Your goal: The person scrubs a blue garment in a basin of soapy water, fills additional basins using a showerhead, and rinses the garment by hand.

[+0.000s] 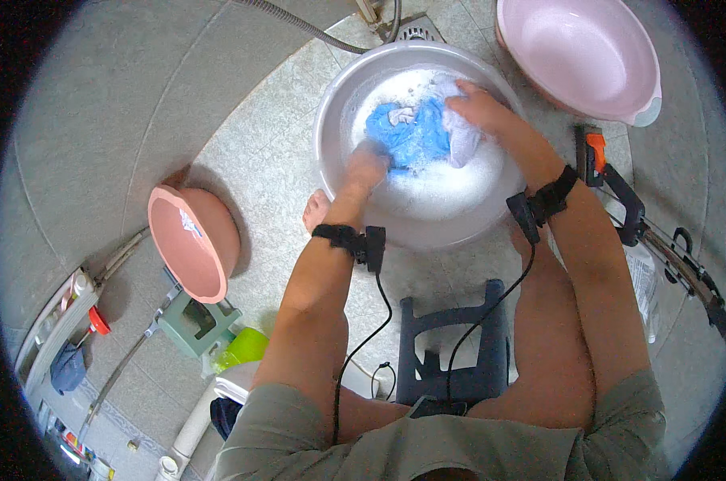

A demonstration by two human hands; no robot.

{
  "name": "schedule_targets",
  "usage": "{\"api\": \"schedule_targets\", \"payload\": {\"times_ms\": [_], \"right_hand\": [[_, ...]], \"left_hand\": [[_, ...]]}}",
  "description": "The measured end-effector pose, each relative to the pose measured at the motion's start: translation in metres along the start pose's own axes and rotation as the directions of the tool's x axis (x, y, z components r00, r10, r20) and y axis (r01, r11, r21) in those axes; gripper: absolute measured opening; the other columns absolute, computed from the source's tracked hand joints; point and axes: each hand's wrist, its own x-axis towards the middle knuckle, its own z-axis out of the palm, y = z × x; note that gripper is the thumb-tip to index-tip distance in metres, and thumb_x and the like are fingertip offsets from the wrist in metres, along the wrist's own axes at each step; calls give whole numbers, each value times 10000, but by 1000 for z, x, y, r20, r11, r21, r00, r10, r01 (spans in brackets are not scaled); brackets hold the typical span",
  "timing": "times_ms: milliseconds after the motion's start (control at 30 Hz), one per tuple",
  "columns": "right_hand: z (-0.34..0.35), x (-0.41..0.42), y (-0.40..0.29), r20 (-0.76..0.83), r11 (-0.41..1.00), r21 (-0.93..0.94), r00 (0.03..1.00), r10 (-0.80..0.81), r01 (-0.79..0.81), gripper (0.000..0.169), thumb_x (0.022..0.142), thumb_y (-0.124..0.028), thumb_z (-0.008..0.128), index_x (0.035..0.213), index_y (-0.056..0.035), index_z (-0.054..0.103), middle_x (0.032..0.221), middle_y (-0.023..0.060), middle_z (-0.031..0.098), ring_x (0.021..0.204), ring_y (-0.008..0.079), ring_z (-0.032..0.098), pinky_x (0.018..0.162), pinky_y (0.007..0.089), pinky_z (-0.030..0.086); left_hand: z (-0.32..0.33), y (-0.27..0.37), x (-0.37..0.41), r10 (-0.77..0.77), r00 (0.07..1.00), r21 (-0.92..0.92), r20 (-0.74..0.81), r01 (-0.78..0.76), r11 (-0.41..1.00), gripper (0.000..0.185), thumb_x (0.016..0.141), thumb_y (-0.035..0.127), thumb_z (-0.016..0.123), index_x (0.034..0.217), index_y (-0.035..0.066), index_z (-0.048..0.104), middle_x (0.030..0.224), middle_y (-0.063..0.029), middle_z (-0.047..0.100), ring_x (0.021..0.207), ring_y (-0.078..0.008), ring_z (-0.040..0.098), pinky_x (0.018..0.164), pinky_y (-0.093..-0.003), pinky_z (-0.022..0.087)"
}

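Observation:
A large grey plastic basin (423,237) stands on the tiled floor before me, holding sudsy water. Blue wet cloth (420,135) lies in its middle, with a small pale patch of fabric on it. At the left inner side is my left hand (368,163), blurred, at the lower left edge of the blue cloth; its fingers are hard to make out. My right hand (478,108) is on a pale lilac cloth (461,141) at the right of the blue one, fingers bent over its upper part. Both wrists wear black straps with cabled devices.
A pink basin (579,54) sits at upper right, above a floor squeegee or mop head (591,156). On the left, a salmon-coloured basin (227,234) leans by a green stool (188,327). Between my legs is a dark grey plastic stool (453,318). A hose (303,25) runs behind the basin.

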Motion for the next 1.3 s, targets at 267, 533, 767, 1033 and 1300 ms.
{"api": "schedule_targets", "payload": {"times_ms": [267, 533, 767, 1033, 1300], "right_hand": [[7, -53, -37, 470, 483, -695, 845, -256, 533, 794, 634, -302, 710, 1283, 32, 398, 1052, 259, 585, 962, 348, 586, 852, 411, 455], [21, -130, -113, 746, 504, -370, 572, -340, 781, 860, 605, -250, 754, 1331, -29, 349, 1085, 226, 579, 979, 319, 579, 847, 370, 443], [41, -206, -193, 379, 628, -529, 821, -427, 571, 179, 732, -145, 566, 820, -11, 644, 725, 188, 637, 699, 301, 645, 684, 397, 501], [40, -284, -210, -28, 901, 88, 905, -425, 425, 207, 842, -62, 436, 958, 24, 585, 797, 147, 641, 612, 203, 639, 543, 306, 529], [32, -289, -220, -78, 898, 91, 902, -424, 430, 187, 837, -89, 456, 871, 36, 589, 733, 132, 628, 571, 168, 608, 511, 269, 496]], "left_hand": [[-64, 21, -31, 520, 785, 280, 338, -611, 741, 250, 660, 156, 654, 893, 73, 616, 909, -165, 626, 806, -363, 600, 680, -409, 491], [-160, 73, -107, 531, 807, 427, 257, -588, 687, 197, 670, 184, 659, 841, 95, 617, 789, -145, 631, 762, -358, 593, 654, -395, 483], [-192, 73, -154, 630, 768, -131, -113, -640, 757, 125, 818, 107, 543, 858, -5, 584, 742, -106, 581, 647, -231, 559, 564, -328, 466], [-210, 128, -255, 238, 967, -993, -93, -107, 46, 234, 910, 171, 477, 1039, -11, 546, 891, -90, 592, 741, -167, 576, 602, -271, 484], [-189, 134, -248, 500, 816, -199, -288, -562, 803, 547, 744, 348, 669, 1088, -55, 537, 1009, -194, 616, 883, -300, 613, 730, -371, 490]]}}
